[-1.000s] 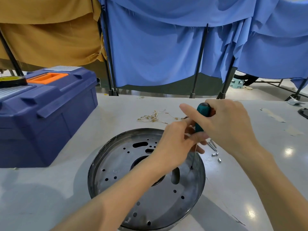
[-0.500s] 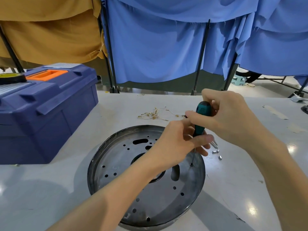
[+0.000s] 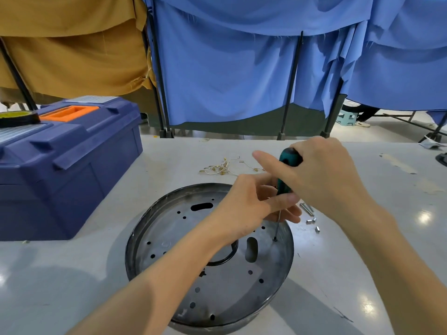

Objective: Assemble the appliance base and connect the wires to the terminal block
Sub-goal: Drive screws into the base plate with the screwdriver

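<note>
on the pale counter [image 3: 84, 262], in the middle, a round metal base [image 3: 217, 281] full of holes lies flat. a green-handled screwdriver [image 3: 287, 163] stands nearly upright over it, its tip at a small hole near the base's right rim. the right hand [image 3: 324, 175] grips the top of the handle, index finger stretched out. the left hand [image 3: 246, 206] pinches the handle's lower end, fingers curled round it. thin wires [image 3: 222, 166] lie beyond the base, small metal bits [image 3: 312, 220] just right of it. a blue toolbox [image 3: 72, 165] sits at left.
</note>
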A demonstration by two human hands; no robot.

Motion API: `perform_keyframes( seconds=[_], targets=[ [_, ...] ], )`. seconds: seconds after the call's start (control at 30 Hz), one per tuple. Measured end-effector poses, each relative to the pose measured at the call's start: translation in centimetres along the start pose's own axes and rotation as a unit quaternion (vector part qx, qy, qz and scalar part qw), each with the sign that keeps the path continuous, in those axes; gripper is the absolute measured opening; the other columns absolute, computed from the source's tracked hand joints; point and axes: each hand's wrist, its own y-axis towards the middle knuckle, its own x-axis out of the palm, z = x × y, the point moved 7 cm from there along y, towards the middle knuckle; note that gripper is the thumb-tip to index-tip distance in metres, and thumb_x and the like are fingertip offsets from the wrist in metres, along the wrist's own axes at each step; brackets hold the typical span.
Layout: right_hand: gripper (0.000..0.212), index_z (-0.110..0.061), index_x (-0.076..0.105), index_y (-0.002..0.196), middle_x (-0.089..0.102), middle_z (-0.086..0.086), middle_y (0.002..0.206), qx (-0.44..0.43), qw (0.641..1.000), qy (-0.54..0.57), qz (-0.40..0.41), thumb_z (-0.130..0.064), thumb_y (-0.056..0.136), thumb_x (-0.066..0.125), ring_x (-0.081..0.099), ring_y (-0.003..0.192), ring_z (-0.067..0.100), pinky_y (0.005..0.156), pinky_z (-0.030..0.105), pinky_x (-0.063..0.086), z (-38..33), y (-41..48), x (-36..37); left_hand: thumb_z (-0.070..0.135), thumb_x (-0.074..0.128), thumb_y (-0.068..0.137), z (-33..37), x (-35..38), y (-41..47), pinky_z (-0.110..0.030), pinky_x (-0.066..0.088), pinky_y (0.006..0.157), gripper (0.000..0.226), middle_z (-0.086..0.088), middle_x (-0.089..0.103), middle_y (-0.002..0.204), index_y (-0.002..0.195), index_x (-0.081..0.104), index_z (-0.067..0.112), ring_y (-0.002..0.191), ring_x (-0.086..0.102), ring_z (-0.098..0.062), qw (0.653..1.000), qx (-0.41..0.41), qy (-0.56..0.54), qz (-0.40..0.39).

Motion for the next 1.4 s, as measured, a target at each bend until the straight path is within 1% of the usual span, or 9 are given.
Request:
perform_keyframes(
  seconds=[0.13,0.23,0.47,0.63,0.73,0.93,1.03,1.13,1.4],
  targets=[
    [0.033,-0.027,0.067,0.093,0.067,-0.004,0.067,-0.022,0.976,0.192,-0.104,-0.054,0.074,0.066,0.060,0.043,0.008,0.051,0.017,0.046,0.3,-0.1,-0.9,0.007,0.051,0.099,-0.2,-0.2,0.1,-0.038,0.056,0.092,0.022,-0.018,0.073,0.104,0.114,0.063,-0.004,0.095,0.072,-0.031,0.999,-0.020,-0.023,-0.040],
    [0.018,-0.024,0.067,0.087,0.068,-0.001,0.075,-0.032,0.964,0.239,-0.112,-0.037,0.076,0.071,0.065,0.046,0.012,0.047,0.017,0.049,0.4,-0.1,-1.5,0.007,0.049,0.100,-0.1,0.1,0.0,-0.033,0.056,0.091,0.025,-0.015,0.073,0.107,0.120,0.061,-0.002,0.097,0.072,-0.029,0.998,-0.019,-0.032,-0.059],
    [0.045,-0.017,0.042,0.057,0.041,-0.002,0.048,0.000,0.999,0.041,0.006,-0.050,0.078,0.064,0.037,0.047,0.012,0.049,0.026,0.031,1.2,0.2,-1.2,0.014,0.059,0.095,-0.8,0.1,0.4,-0.030,0.058,0.085,0.017,-0.014,0.076,0.095,0.108,0.063,0.002,0.089,0.074,-0.025,1.000,-0.023,-0.018,-0.011],
    [0.034,-0.030,0.065,0.101,0.067,-0.007,0.074,-0.023,0.976,0.190,-0.103,-0.051,0.075,0.064,0.064,0.052,0.010,0.060,0.025,0.051,0.8,0.1,-1.3,0.007,0.041,0.103,-0.9,-0.1,0.3,-0.029,0.056,0.089,0.028,-0.016,0.074,0.102,0.120,0.061,-0.002,0.098,0.072,-0.023,0.999,-0.020,-0.010,-0.037],
    [0.021,-0.020,0.066,0.079,0.063,-0.005,0.064,-0.037,0.974,0.212,-0.072,-0.040,0.077,0.065,0.063,0.050,0.014,0.054,0.025,0.052,0.6,0.1,-1.6,0.009,0.046,0.102,-0.9,-0.1,0.1,-0.029,0.057,0.088,0.024,-0.015,0.074,0.101,0.118,0.062,0.002,0.097,0.072,-0.022,0.999,-0.020,-0.024,-0.032],
    [0.056,-0.018,0.043,0.054,0.040,-0.005,0.046,-0.048,0.997,0.056,0.036,-0.069,0.072,0.060,0.036,0.044,0.012,0.049,0.025,0.031,0.2,0.2,-1.4,0.015,0.062,0.094,-0.9,-0.5,0.1,-0.030,0.060,0.078,0.012,-0.008,0.077,0.091,0.104,0.066,0.009,0.086,0.075,-0.022,1.000,-0.009,0.007,-0.001],
    [0.052,-0.018,0.063,0.075,0.061,-0.007,0.062,-0.039,0.990,0.120,-0.058,-0.070,0.069,0.060,0.054,0.041,0.011,0.048,0.021,0.044,0.4,0.3,-0.4,0.012,0.048,0.102,-1.0,-0.8,0.1,-0.033,0.059,0.083,0.020,-0.006,0.077,0.094,0.109,0.066,0.009,0.092,0.073,-0.019,1.000,-0.017,0.020,-0.011],
    [0.035,-0.021,0.068,0.104,0.070,-0.010,0.077,-0.028,0.967,0.237,-0.085,-0.043,0.076,0.068,0.066,0.047,0.008,0.051,0.019,0.055,0.6,0.0,-0.3,0.012,0.042,0.104,-1.1,-1.0,0.0,-0.032,0.058,0.085,0.024,-0.007,0.076,0.098,0.114,0.064,0.011,0.095,0.073,-0.020,0.999,-0.025,0.008,-0.022],
    [0.034,-0.017,0.054,0.073,0.056,-0.003,0.061,-0.035,0.993,0.110,0.006,-0.049,0.073,0.066,0.053,0.055,0.016,0.059,0.038,0.053,0.4,0.2,-1.0,0.012,0.061,0.095,-0.6,-0.5,0.3,-0.029,0.059,0.078,0.018,-0.012,0.076,0.091,0.112,0.064,0.007,0.085,0.074,-0.024,1.000,0.008,0.008,-0.006]
  ],
)
